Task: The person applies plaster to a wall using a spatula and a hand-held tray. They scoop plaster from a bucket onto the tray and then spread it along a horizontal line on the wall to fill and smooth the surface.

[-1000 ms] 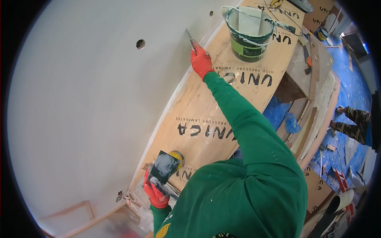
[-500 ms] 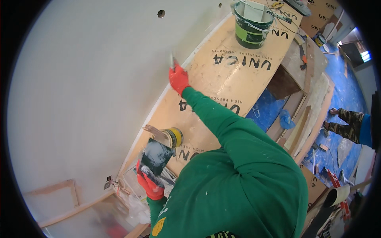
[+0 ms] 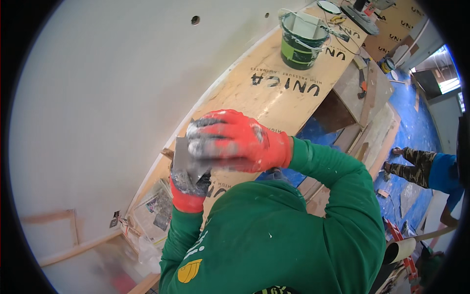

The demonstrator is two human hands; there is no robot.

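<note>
My left hand [image 3: 188, 191], in a red glove with dark, smeared fingers, is closed round a flat filler-smeared plate [image 3: 181, 156], seen partly edge-on. Over it lies my right hand [image 3: 237, 142], also red-gloved, with white filler on its fingers. Those fingers are curled round a putty knife, mostly hidden by the hand and blurred by motion. Both hands meet in front of my chest, above the tan board-covered bench [image 3: 235, 98] and close to the pale wall [image 3: 107, 98].
A dark green bucket [image 3: 297, 54] with a pale inside stands farther along the bench. Beyond it lie a round lid [image 3: 329, 7] and a power tool [image 3: 360, 18]. Blue sheeting [image 3: 416, 122] covers the floor at right, where another person [image 3: 440, 171] stands. A hole [image 3: 195, 20] pierces the wall.
My right hand has come back from the wall, down to the plate in my left hand. The plate has tilted from face-up to nearly edge-on. The view has shifted slightly.
</note>
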